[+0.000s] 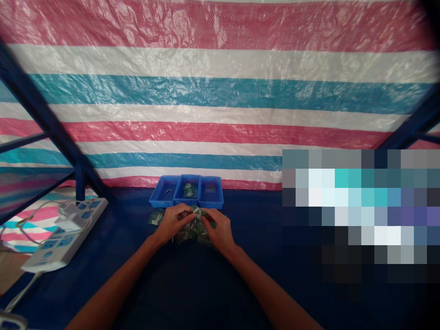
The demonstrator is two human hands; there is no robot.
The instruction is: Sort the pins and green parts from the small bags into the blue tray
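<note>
My left hand (174, 223) and my right hand (219, 225) meet over the dark blue table, fingers bent and pinched together. Between their fingertips is a small green circuit board (196, 210), with pale, shiny bits on it; its details are too small to make out. Right below the hands lies a pile of similar green boards (187, 233), partly covered by the fingers. Another green piece (156, 217) rests on the table just left of my left hand.
Behind the hands stand three blue trays: the left tray (154, 201) with a small metal tool, the middle tray (185, 201) with green boards, the right tray (215, 202) with small dark pieces. A white power strip (65, 247) with cables lies left. Striped sheeting (220, 96) hangs behind.
</note>
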